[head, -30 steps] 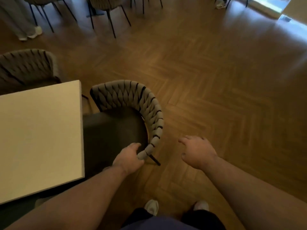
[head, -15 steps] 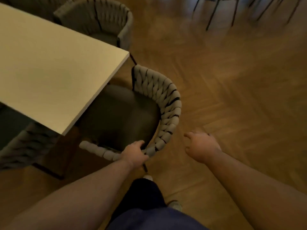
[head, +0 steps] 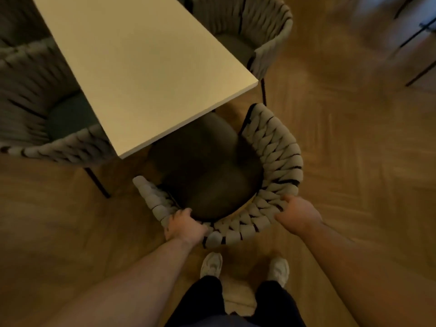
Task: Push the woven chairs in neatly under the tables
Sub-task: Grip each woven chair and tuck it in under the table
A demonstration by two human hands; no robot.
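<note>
Grey woven cord wraps the curved back of the woven chair [head: 276, 149] at the centre of the frame. Its dark seat is partly tucked under the near corner of the pale table [head: 146, 67]. The left hand [head: 185, 224] grips the back's rim at lower centre, fingers curled over the top. The right hand [head: 298, 214] holds the rim at lower right, fingers wrapped onto the weave. A second chair [head: 35, 90] sits at the table's left side and a third chair [head: 259, 20] at the upper right, both blurred. White shoes [head: 212, 265] stand on the herringbone wood floor [head: 354, 161] just behind the chair.
</note>
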